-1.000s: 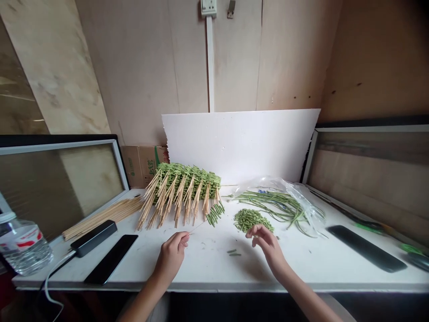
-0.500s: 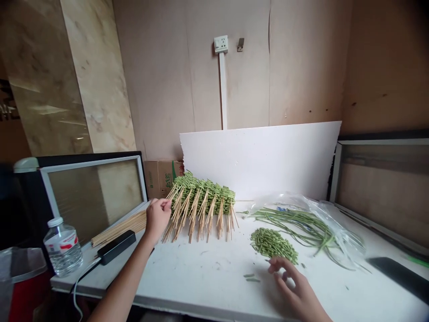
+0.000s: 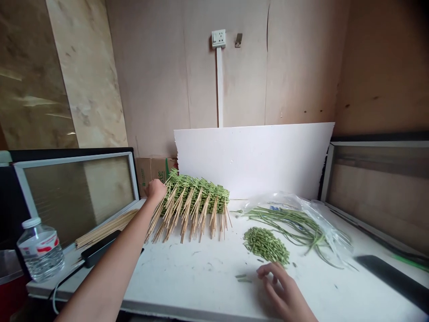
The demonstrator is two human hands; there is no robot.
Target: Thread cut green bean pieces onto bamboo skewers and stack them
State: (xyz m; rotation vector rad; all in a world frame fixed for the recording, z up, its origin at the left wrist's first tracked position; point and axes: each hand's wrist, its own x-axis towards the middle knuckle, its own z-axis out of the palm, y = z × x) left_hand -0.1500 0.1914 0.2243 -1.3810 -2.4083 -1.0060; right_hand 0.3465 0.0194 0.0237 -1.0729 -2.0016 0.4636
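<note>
Bamboo skewers [image 3: 185,219] threaded with cut green stem pieces are stacked at the back left of the table, green ends [image 3: 197,184] away from me and bare sticks fanned toward me. My left hand [image 3: 156,189] is closed at the left end of this stack, on a skewer whose thin stick shows just past the fingers; most of it is hidden. My right hand [image 3: 279,286] hovers low over the table with its fingers loosely curled and apart, nothing visible in them. Just beyond it lies a heap of short green stem pieces [image 3: 266,244], with a few loose bits [image 3: 244,278] to its left.
Long green stems [image 3: 288,219] lie in a clear plastic bag [image 3: 330,235] at the right. Bare skewers [image 3: 103,228], a black power strip [image 3: 97,251] and a water bottle [image 3: 40,250] are at the left. A white board [image 3: 251,161] stands behind the table [image 3: 187,281].
My left hand has moved up and away from me, to the upper left end of the skewer stack. My right hand stays near the heap. The view has shifted slightly.
</note>
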